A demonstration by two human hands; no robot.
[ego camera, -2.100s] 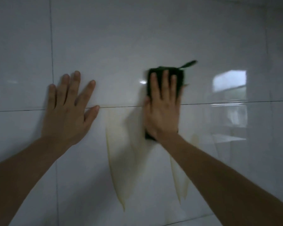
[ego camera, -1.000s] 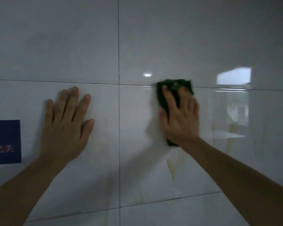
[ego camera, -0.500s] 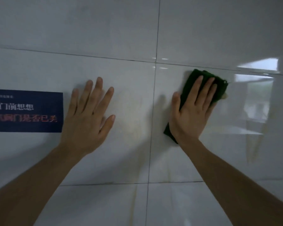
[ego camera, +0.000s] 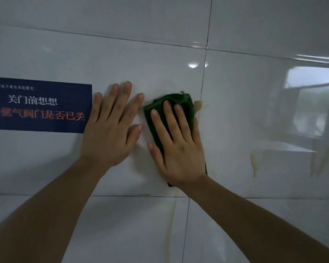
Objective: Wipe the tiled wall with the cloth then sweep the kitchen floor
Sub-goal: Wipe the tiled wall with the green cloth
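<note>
Mid-frame, the right hand (ego camera: 179, 147) presses the green cloth (ego camera: 171, 103) flat on the tiled wall (ego camera: 254, 111) with straight fingers; left hand (ego camera: 110, 130) braces, fingers spread. Yellowish streaks (ego camera: 254, 164) remain at right; sweeping is not yet begun.

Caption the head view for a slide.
Right hand presses green cloth on tiled wall; left hand braces beside it.

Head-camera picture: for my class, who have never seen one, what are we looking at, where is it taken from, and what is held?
The camera sits on a person's head, looking at their own two bare hands; there is no machine. Both press against a glossy white tiled wall. The right hand lies flat, fingers straight, on a folded green cloth, pressing it to the tile. The left hand rests open on bare tile beside it. A dark blue sticker with printed text is at left. Yellowish streaks mark the tiles at right.
</note>
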